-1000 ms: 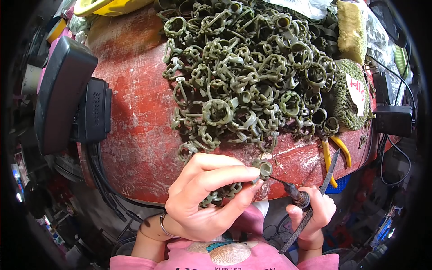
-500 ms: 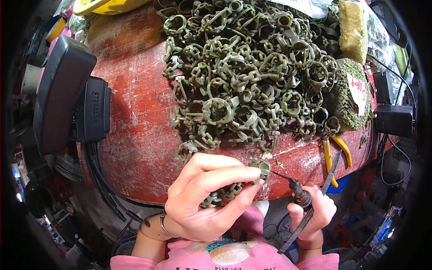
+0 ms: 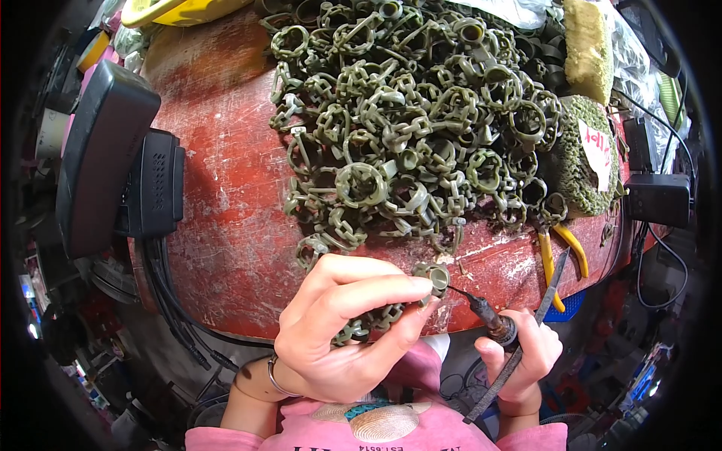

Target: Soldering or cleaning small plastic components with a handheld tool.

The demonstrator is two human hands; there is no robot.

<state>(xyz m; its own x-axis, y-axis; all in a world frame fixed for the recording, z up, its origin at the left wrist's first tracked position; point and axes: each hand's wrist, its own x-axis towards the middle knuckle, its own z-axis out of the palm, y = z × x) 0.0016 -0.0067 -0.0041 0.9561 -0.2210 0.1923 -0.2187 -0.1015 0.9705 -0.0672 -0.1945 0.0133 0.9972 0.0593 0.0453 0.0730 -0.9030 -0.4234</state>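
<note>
Thumb and fingers of my left hand pinch a dark green ring-shaped piece by its edge. Green chain links hang under the same fingers, partly hidden. My right hand is closed round a dark pen-shaped tool with a thin needle-like tip. That tip points left and reaches the ring's right rim; whether it touches, I cannot tell. A long flat metal file also lies slantwise through my right hand. Ahead of both hands spreads a large heap of green chain-and-ring pieces.
Yellow-handled pliers lie right of the heap on the worn red tabletop. Beyond them stand a rough green block with a paper label and a yellowish block. A black device stands left, a yellow basin far left.
The dark tool has shifted slightly left, its tip closer against the ring. My left hand and the ring have moved a touch left and up.
</note>
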